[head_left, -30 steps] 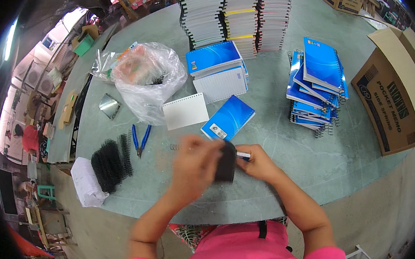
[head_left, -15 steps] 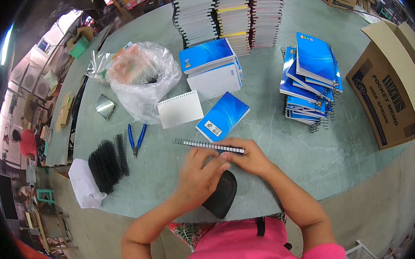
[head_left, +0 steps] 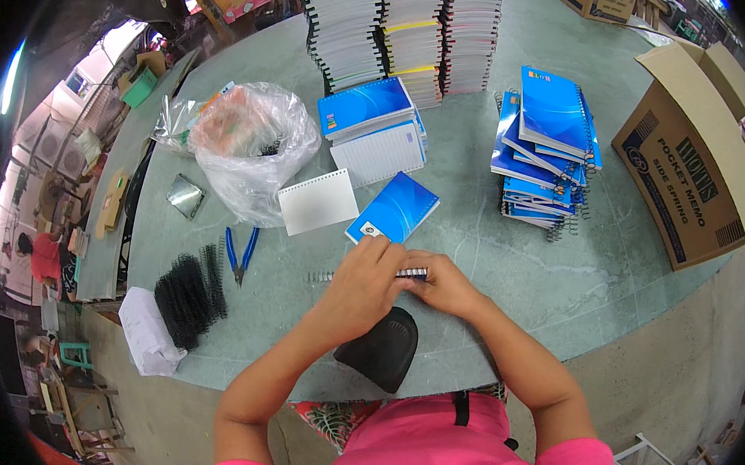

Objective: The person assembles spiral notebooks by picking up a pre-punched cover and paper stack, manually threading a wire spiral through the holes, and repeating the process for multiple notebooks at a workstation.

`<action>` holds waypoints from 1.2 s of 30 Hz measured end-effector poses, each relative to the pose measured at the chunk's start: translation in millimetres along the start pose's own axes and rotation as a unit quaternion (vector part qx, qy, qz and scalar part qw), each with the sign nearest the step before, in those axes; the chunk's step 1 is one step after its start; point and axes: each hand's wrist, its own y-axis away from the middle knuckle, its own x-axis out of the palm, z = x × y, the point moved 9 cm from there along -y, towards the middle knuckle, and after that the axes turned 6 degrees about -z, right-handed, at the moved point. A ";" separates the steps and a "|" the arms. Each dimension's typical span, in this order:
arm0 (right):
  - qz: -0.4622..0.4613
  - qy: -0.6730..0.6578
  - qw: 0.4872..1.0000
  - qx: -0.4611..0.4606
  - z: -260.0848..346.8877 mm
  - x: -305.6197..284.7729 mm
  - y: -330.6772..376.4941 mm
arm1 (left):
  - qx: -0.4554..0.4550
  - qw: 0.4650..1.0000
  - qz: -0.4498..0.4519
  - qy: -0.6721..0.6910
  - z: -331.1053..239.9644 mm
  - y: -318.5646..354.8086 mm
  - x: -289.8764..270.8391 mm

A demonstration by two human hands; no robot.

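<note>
A small notebook [head_left: 414, 273] stands on edge before me, its spine up and a black spiral coil [head_left: 319, 276] running through the holes and sticking out to the left. My right hand [head_left: 442, 285] is closed around the notebook's right end. My left hand [head_left: 367, 277] lies across its middle, fingers closed over the spine, hiding most of it. Just beyond the left fingertips lies a blue notebook cover [head_left: 398, 207]. Next to that is a white punched sheet [head_left: 318, 201]. Under my wrists sits a black rounded wedge-shaped thing [head_left: 386, 352].
Pliers [head_left: 240, 256] with blue handles and a bundle of black coils [head_left: 185, 299] lie left. Behind them stands a clear plastic bag [head_left: 252, 168]. Blue notebooks [head_left: 544, 149] are stacked right, beside a cardboard box [head_left: 677, 176]. Tall paper stacks [head_left: 412, 37] stand at the back.
My left hand has moved up and over the notebook's spine, covering part of the coil. My right hand keeps its hold. The view has shifted slightly.
</note>
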 end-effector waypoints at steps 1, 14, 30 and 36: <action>-0.004 0.001 1.000 -0.010 1.8 0.0 -0.1 | 0.007 1.000 -0.009 0.017 -4.5 -2.5 -1.7; 0.014 0.020 0.998 -0.053 -1.2 2.1 0.7 | 0.046 0.997 0.022 0.064 -10.6 2.5 17.0; -0.018 0.037 0.999 0.015 1.4 3.9 4.3 | -0.060 0.991 -0.110 0.055 0.5 1.3 -2.4; -0.117 -0.006 0.993 0.033 35.2 -12.4 2.1 | -0.017 0.993 -0.090 0.080 -0.5 3.3 -31.4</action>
